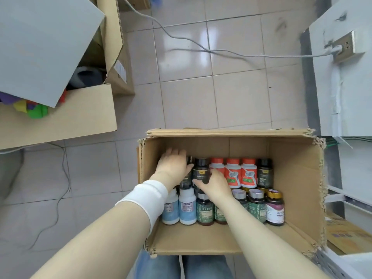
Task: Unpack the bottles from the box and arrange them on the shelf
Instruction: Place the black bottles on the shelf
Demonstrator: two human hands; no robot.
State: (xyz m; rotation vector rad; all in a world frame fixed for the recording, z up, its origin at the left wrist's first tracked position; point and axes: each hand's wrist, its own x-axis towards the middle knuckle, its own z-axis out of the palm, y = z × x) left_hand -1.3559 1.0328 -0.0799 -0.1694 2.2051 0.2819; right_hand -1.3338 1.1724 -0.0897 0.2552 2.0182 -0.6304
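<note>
Here, inside a brown cardboard box (291,188), the right hand (216,184) grips a dark black-capped bottle (201,172); the left hand (174,166) reaches alongside, grip unclear.

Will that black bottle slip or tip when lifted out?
Probably not slip: the right hand curls round the black bottle. It looks hard, not squishy. It might knock the orange bottles, packed tight beside it in the box.

Pale glossy tiled floor (231,97) gleaming left of the wall socket (350,45), grey cable (181,40) trailing leftward from it, white wall (342,93) carrying it, open cardboard carton (60,119) sitting far left under a grey board (40,47).
</note>
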